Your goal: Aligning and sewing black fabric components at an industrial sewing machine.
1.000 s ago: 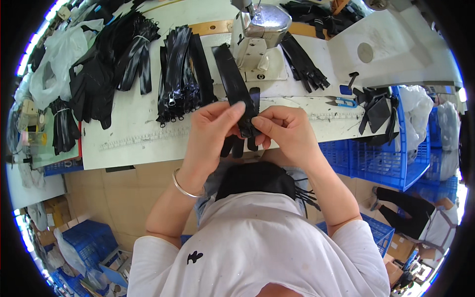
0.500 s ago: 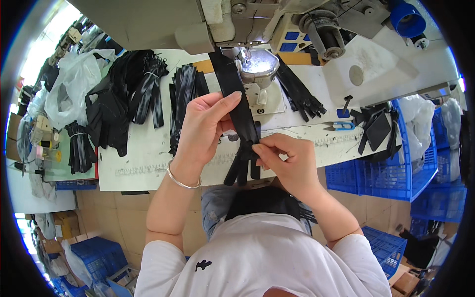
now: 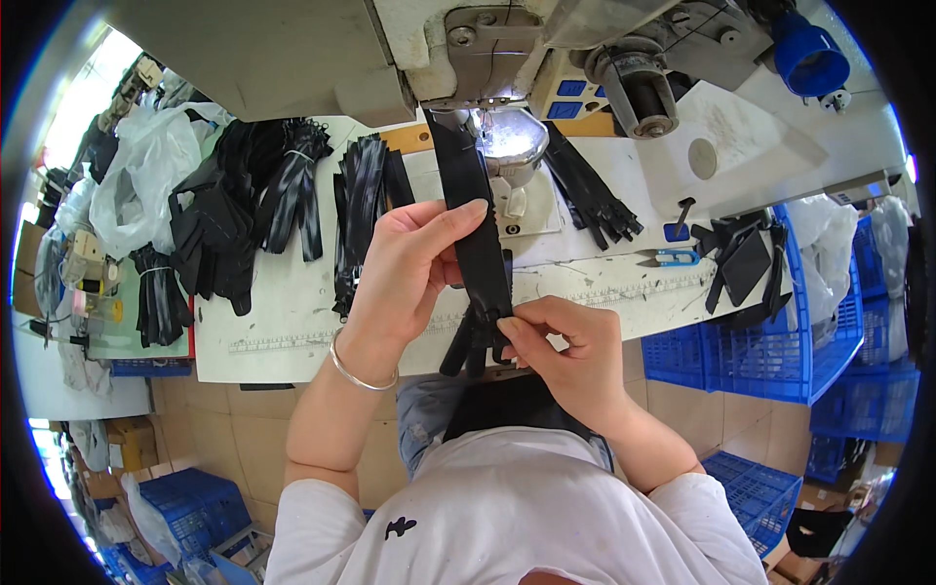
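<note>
A long black fabric strip (image 3: 468,214), with what looks like a zipper along its edge, runs from beneath the sewing machine head (image 3: 487,49) toward me. My left hand (image 3: 414,258) pinches it midway between thumb and fingers. Lower down, my right hand (image 3: 565,346) grips its near end between thumb and forefinger, where dark tails hang past the table edge. The far end lies beside the lit metal post (image 3: 514,141) of the machine; the needle area is partly hidden.
Bundles of black zippers (image 3: 363,210) lie left of the strip, and another bundle (image 3: 590,190) lies right of the post. Blue thread snips (image 3: 671,257) and black fabric pieces (image 3: 743,258) are farther right. A blue crate (image 3: 741,356) adjoins the table's right edge. Clear plastic bags (image 3: 146,185) sit far left.
The whole view has shifted slightly, with the machine appearing lower. Both hands keep their pinch on the strip, and its near end looks slightly rearranged by my right fingers.
</note>
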A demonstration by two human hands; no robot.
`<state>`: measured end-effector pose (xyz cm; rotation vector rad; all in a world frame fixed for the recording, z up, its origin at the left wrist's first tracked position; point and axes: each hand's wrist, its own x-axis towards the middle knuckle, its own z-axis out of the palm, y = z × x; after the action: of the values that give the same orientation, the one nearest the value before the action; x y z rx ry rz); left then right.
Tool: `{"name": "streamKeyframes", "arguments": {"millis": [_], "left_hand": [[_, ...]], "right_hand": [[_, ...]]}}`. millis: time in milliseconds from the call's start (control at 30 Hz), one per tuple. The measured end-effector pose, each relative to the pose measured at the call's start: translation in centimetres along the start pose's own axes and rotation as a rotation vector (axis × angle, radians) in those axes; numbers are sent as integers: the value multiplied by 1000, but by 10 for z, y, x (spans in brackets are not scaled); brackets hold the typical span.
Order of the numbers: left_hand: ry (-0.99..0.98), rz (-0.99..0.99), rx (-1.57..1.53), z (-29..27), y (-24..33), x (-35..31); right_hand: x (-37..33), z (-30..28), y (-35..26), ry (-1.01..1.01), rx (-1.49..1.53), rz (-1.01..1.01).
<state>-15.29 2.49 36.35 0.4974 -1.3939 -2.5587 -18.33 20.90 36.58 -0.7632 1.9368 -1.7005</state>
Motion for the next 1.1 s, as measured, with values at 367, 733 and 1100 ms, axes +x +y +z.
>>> {"name": "streamKeyframes", "arguments": {"millis": [367, 733, 1100], "left_hand": [[-13, 39, 90, 10, 10, 10], [-42, 50, 77, 7, 8, 15], [34, 165, 104, 4, -9, 12]], "right_hand": [[8, 2, -2, 22, 33, -12], [11, 4, 5, 52, 50, -33], [22, 10, 17, 79, 29, -64]]}}
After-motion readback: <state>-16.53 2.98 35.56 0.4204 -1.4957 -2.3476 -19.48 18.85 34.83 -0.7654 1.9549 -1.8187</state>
